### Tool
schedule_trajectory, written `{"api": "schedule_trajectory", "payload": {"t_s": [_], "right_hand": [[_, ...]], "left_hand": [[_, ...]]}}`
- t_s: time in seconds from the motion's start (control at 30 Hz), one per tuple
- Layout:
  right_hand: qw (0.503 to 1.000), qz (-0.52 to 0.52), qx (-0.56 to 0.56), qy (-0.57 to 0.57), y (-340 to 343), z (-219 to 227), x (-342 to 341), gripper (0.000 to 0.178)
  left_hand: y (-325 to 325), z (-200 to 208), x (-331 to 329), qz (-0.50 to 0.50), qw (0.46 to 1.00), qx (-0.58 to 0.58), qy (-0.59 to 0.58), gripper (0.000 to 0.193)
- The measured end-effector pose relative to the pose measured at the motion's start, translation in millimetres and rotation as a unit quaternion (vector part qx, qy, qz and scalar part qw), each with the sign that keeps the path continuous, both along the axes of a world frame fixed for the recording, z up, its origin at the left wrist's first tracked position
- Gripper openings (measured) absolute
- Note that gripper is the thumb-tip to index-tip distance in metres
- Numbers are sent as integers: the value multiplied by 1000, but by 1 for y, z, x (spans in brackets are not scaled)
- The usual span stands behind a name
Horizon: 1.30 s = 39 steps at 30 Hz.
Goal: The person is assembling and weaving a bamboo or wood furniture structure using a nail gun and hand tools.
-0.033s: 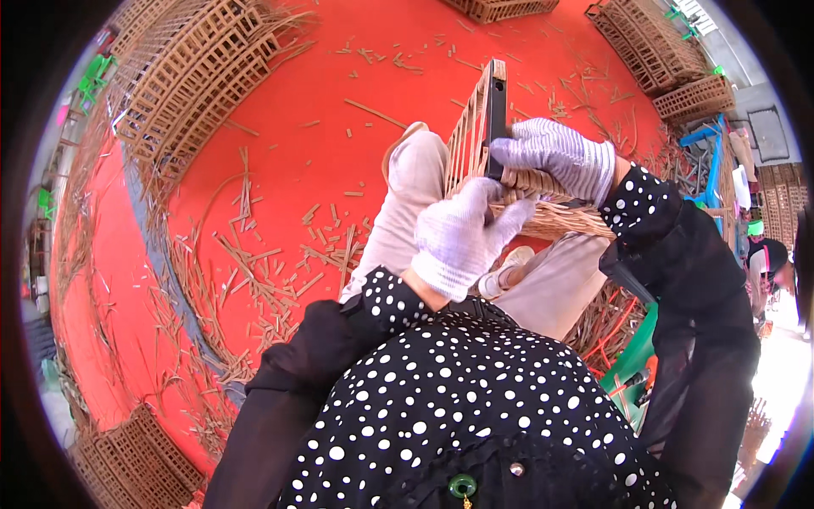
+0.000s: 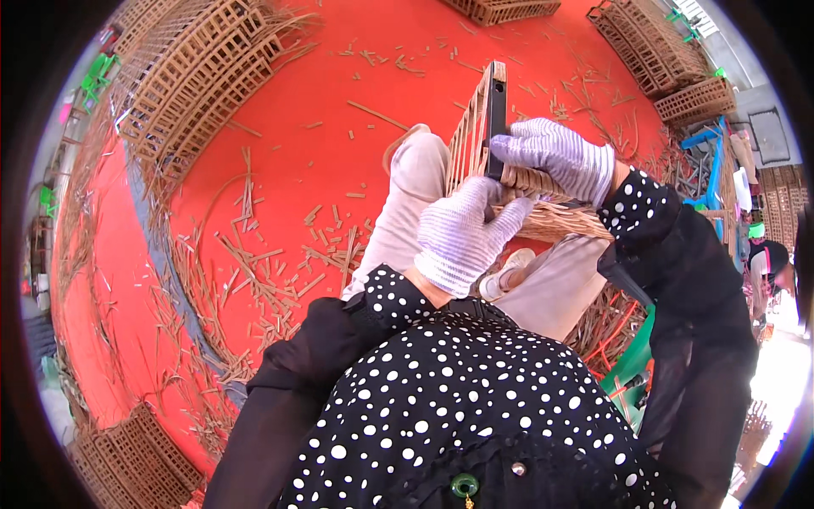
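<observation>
A tan wicker basket piece point(image 2: 471, 127) with a slatted side and a black edge bar point(image 2: 496, 106) stands above my lap. Woven strands point(image 2: 564, 222) run along its near part, toward my right forearm. My left hand point(image 2: 462, 237), in a white-and-lilac striped knit glove, closes on the near corner, thumb and fingers around the strands. My right hand point(image 2: 555, 157), gloved alike, grips the woven rim beside the black bar, and its fingertips touch the bar. The gloves hide part of the weave. Whether a loose strand is pinched between the fingers cannot be seen.
Cut strips point(image 2: 254, 263) litter the red floor point(image 2: 339, 51). Stacked slatted wicker baskets stand at the far left point(image 2: 203, 76), far right point(image 2: 653, 51) and near left point(image 2: 140, 462). A blue frame point(image 2: 716, 161) and a green container point(image 2: 632, 365) are at the right. Another person point(image 2: 767, 263) is farther right.
</observation>
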State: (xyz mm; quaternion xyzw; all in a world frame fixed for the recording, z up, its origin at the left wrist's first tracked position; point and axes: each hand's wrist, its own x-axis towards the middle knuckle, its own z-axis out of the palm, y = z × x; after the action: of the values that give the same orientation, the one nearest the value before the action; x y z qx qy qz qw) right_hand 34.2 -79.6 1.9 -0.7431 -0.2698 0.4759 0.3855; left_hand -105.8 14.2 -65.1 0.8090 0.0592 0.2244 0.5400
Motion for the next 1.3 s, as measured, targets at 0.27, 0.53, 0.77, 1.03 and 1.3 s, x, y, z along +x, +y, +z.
{"api": "schedule_trajectory", "payload": {"t_s": [0.27, 0.53, 0.77, 1.03, 1.3], "right_hand": [[922, -14, 128, -364, -17, -19, -13, 30], [832, 20, 260, -490, -51, -14, -57, 25], [868, -167, 384, -266, -47, -24, -59, 10], [853, -268, 420, -155, -38, -13, -72, 25], [890, -375, 218, -137, -8, 31, -88, 36]], "left_hand": [[2, 45, -16, -145, 843, -440, 273, 27], [8, 79, -8, -242, 789, -483, 294, 21], [47, 72, 19, -166, 986, 0, -14, 33], [48, 28, 65, -192, 855, 436, -206, 39], [44, 1, 70, -181, 878, 367, -249, 30]]}}
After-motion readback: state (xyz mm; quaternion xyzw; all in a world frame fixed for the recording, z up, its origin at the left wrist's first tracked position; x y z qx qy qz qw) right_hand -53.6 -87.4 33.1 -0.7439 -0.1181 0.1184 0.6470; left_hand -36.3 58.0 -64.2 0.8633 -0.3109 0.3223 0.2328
